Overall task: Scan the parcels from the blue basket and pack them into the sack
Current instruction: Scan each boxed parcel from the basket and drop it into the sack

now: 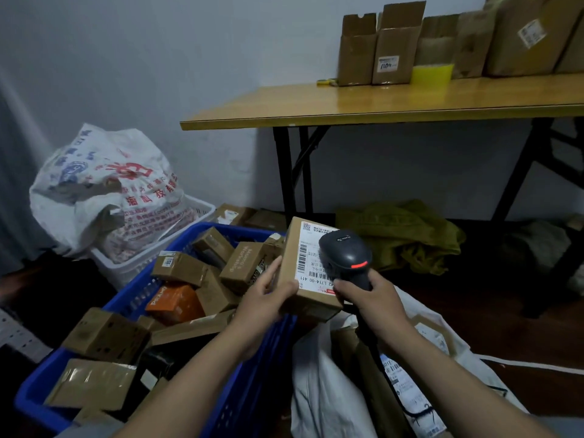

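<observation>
My left hand (268,295) grips a brown cardboard parcel (298,248) by its left edge, held above the right rim of the blue basket (243,374). The parcel's white shipping label faces up. My right hand (369,298) holds a black barcode scanner (346,254) by its handle, its head over the label and a red light showing on it. Several more brown parcels and an orange one (175,303) fill the basket. The white sack (325,393) stands open below my right arm, with labelled parcels inside.
A full white printed bag (104,188) sits in a white basket (202,205) behind the blue one. A wooden folding table (379,104) at the right carries several cardboard boxes. Olive cloth (401,235) lies on the floor under it.
</observation>
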